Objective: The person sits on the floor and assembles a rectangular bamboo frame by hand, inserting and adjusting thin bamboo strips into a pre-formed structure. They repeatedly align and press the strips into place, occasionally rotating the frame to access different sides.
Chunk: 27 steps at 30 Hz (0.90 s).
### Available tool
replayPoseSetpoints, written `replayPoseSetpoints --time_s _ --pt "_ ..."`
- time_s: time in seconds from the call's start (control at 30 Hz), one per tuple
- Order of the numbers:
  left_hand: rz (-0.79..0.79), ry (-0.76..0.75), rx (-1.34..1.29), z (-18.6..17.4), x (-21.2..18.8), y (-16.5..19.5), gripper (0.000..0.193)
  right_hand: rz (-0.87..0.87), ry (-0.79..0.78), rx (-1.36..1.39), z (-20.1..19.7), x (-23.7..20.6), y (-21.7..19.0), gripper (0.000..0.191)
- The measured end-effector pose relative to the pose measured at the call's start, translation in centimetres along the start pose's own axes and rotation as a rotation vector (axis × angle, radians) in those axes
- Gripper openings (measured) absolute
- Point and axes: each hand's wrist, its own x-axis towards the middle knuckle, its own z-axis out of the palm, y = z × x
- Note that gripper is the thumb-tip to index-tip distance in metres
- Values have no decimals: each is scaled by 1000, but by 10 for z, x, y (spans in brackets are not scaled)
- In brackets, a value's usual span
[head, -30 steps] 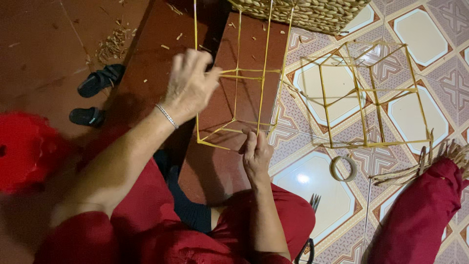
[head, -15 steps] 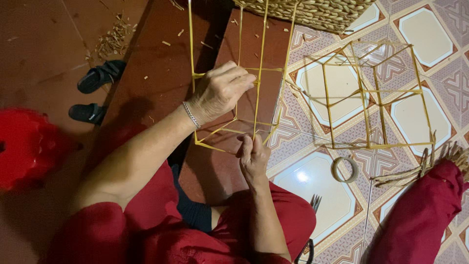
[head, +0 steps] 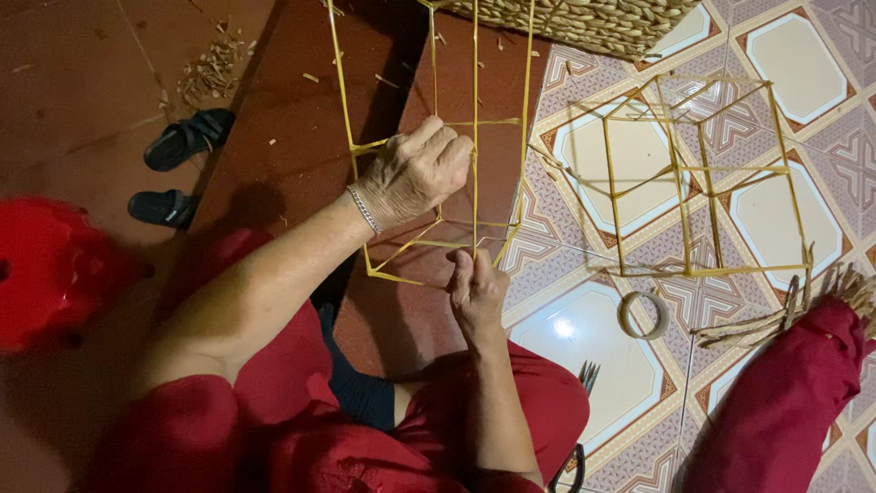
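Note:
A frame of thin yellow bamboo sticks [head: 474, 110] stands in front of me over the brown floor. My left hand [head: 415, 173], with a silver bracelet at the wrist, is closed around a horizontal stick on the frame's left side. Lower down, my right hand [head: 474, 288] pinches the frame's bottom joint between thumb and fingers. A second, finished-looking stick frame [head: 693, 183] lies on the patterned tiles to the right, apart from both hands.
A roll of tape [head: 642, 315] lies on the tiles below the second frame. A woven basket [head: 584, 23] sits at the top. Black sandals [head: 187, 137] and a red stool [head: 50, 269] are at left. A bundle of sticks [head: 785, 310] rests by my red-trousered leg; scissors [head: 575, 447] lie near my lap.
My left hand has come down from the frame's upper part and closed on a stick lower and nearer the middle. The right hand keeps its hold on the bottom joint.

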Motion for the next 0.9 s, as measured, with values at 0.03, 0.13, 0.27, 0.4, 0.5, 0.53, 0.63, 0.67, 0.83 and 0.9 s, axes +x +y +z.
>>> replayPoseSetpoints --time_s 0.03,0.13,0.27,0.4,0.5,0.53,0.63,0.67,0.83,0.9 --pt "-26 24 -76 3 0 1 14 16 5 9 0 0 0 23" --pt "-199 55 -405 5 -2 3 8 10 -34 16 -2 -2 1 22" --pt "-710 -351 -991 -8 -4 -15 11 -3 -55 3 -3 -1 2 22" --pt "-777 -598 -1000 -16 -4 -36 20 -56 -81 -51 -2 1 3 22" --pt "-747 -586 -1135 -13 -8 -43 24 -46 -119 -38 -3 3 4 22" --pt "-750 -570 -1225 -13 -9 -45 21 -39 -133 -32 -3 3 4 22" --pt "-809 -516 -1312 -12 -14 -48 17 -52 -140 -32 -3 5 4 20" --pt "-838 -496 -1308 -12 -15 -47 17 -53 -137 -24 -3 5 4 20" --pt "-612 -201 -937 -14 -18 -23 12 -16 -114 -24 1 3 0 17" --pt "-443 -63 -683 -15 -19 -12 12 -71 -89 -64 3 3 -1 15"
